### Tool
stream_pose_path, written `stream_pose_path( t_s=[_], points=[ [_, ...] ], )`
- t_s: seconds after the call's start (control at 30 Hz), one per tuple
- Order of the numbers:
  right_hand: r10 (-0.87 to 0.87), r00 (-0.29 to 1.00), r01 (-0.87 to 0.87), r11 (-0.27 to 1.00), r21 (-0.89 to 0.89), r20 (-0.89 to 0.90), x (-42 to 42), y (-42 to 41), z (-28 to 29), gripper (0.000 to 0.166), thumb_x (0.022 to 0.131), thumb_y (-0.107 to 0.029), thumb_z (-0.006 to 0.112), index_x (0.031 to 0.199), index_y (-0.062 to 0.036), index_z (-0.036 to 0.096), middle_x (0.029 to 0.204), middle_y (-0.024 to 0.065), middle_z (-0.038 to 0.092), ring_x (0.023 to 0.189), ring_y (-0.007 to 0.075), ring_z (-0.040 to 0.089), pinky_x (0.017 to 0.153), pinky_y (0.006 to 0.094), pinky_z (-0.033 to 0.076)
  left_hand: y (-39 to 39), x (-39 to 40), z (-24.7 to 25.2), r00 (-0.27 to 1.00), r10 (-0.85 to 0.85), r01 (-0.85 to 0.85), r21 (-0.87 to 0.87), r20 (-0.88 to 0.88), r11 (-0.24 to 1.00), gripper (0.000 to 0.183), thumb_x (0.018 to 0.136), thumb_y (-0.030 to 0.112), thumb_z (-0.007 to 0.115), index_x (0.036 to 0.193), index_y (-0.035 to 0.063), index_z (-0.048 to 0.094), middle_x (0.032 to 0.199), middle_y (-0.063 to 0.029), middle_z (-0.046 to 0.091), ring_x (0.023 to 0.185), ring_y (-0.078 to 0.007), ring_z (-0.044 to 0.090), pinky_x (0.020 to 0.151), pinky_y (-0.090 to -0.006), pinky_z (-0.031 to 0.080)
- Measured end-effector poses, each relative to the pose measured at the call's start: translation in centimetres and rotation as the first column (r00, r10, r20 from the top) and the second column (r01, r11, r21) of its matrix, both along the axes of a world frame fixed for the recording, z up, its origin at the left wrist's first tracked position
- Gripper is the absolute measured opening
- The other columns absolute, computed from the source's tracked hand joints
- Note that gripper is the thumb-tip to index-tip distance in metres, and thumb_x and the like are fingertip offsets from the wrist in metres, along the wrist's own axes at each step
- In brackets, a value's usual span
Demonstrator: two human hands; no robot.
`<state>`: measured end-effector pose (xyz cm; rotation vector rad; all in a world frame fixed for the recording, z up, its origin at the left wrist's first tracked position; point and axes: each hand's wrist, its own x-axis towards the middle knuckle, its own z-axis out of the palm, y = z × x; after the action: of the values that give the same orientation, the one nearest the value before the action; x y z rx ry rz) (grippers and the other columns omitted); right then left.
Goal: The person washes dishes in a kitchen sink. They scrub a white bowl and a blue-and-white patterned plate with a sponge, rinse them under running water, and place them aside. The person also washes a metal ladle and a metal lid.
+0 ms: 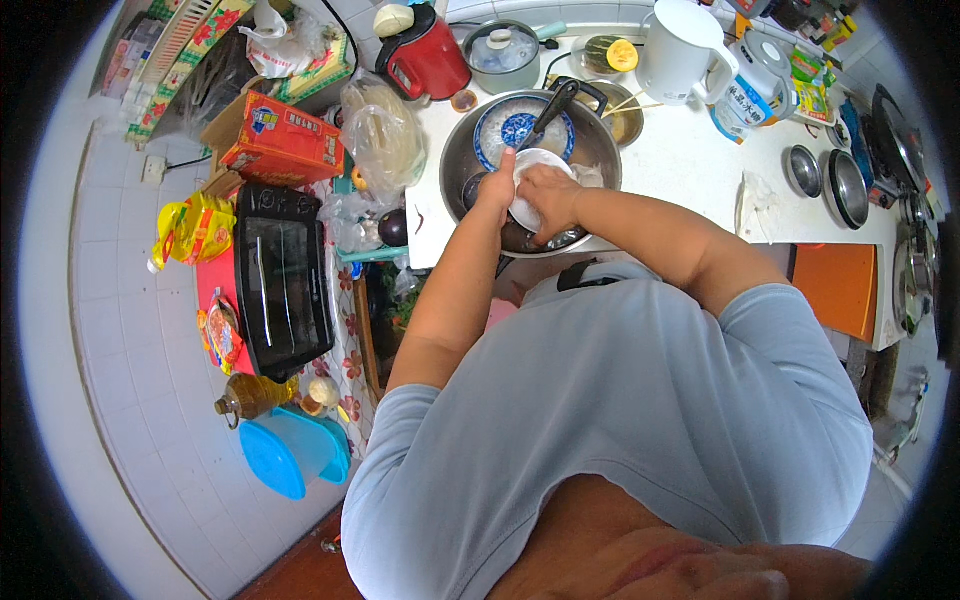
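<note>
Over a large steel pot (456, 161) on the white counter, my left hand (498, 184) grips the left rim of a small white bowl (530, 214). My right hand (551, 199) reaches into that bowl from the right, its fingertips hidden in part. Behind the bowl, a blue-and-white patterned plate (491, 126) lies in the pot. A black-handled utensil (555, 109) leans across the plate, its lower end hidden by the hands. Whitish cloth or film (589, 176) shows at the pot's right side, and dark, wet-looking shapes lie below the bowl.
Behind the pot stand a red electric kettle (439, 56), a lidded glass pot (504, 64), a steel bowl (634, 124) with chopsticks and a white jug (675, 56). Plastic bags (382, 142) and a black toaster oven (283, 281) are on the left. Steel bowls (804, 171) stand right.
</note>
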<state>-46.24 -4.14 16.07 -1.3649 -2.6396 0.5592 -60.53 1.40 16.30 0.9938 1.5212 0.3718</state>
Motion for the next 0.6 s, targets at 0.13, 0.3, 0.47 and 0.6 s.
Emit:
stream_pose_path(
  t_s=[0.13, 0.3, 0.47, 0.6],
  points=[
    [-0.143, 0.979, 0.162, 0.978, -0.128, 0.144, -0.2, -0.3, 0.9, 0.090, 0.053, -0.057, 0.080, 0.116, 0.0016, 0.056, 0.124, 0.0201, 0.051, 0.117, 0.0364, 0.047, 0.098, 0.0380, 0.042, 0.2, 0.1, -0.2, 1.000, 0.019, -0.019, -0.002, -0.007, 1.000, 0.090, 0.084, 0.070, 0.044, 0.125, -0.0092, 0.051, 0.123, -0.0231, 0.055, 0.106, -0.0317, 0.056, 0.083, -0.0425, 0.046],
    [0.015, 0.984, 0.093, 0.809, -0.580, 0.178, -0.6, 0.9, -0.7, 0.074, 0.052, -0.053, 0.082, 0.097, 0.0024, 0.062, 0.118, 0.0240, 0.053, 0.109, 0.0388, 0.052, 0.093, 0.0414, 0.043, 0.6, 0.2, -1.3, 0.998, 0.049, -0.049, -0.002, -0.040, 0.999, 0.092, 0.082, 0.070, 0.045, 0.122, -0.0127, 0.051, 0.121, -0.0257, 0.056, 0.103, -0.0320, 0.060, 0.081, -0.0394, 0.048],
    [-0.055, 0.997, 0.067, 0.974, -0.217, 0.059, 0.2, 0.2, -1.7, 0.081, 0.055, -0.057, 0.079, 0.110, -0.0003, 0.059, 0.109, 0.0200, 0.059, 0.105, 0.0332, 0.056, 0.090, 0.0393, 0.046, 0.4, 0.2, -0.6, 0.999, 0.030, -0.030, -0.017, -0.031, 0.999, 0.091, 0.083, 0.069, 0.045, 0.122, -0.0132, 0.051, 0.124, -0.0264, 0.054, 0.107, -0.0331, 0.058, 0.084, -0.0400, 0.047],
    [-0.209, 0.977, 0.203, 0.969, 0.142, 0.027, -0.1, -1.0, -0.7, 0.073, 0.055, -0.054, 0.080, 0.097, 0.0038, 0.060, 0.087, 0.0184, 0.064, 0.090, 0.0342, 0.062, 0.084, 0.0391, 0.049, 0.3, 0.2, -0.2, 0.997, 0.007, -0.006, 0.020, -0.074, 1.000, 0.091, 0.083, 0.068, 0.045, 0.122, -0.0140, 0.051, 0.126, -0.0277, 0.052, 0.110, -0.0341, 0.057, 0.086, -0.0405, 0.047]
  ],
)
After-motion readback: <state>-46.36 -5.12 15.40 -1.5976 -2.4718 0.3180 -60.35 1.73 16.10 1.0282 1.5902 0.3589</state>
